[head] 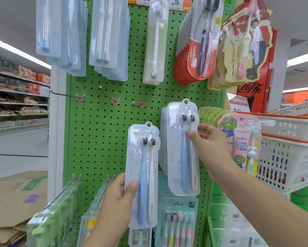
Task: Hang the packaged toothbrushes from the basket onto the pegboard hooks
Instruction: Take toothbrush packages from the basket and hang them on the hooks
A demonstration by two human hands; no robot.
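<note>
My right hand point(209, 138) pinches the upper pack point(182, 148), thumb on the front beside the blue handle, fingers curled behind its right edge. Its hang hole sits at twelve o'clock from my thumb; whether it has caught a hook I cannot tell, more packs are stacked behind it. My left hand point(120, 198), down at seven o'clock, grips a second twin pack point(143, 175) by its lower left edge, thumb across the front, held clear of the pegboard point(96, 139). So I judge I'm seating one and queuing the next. Next move calls for lining the hole up on a peg. Three bare hooks point(114, 98) wait at ten o'clock, with open board beneath them. The basket point(288, 150) crowds my right forearm at three o'clock.
</note>
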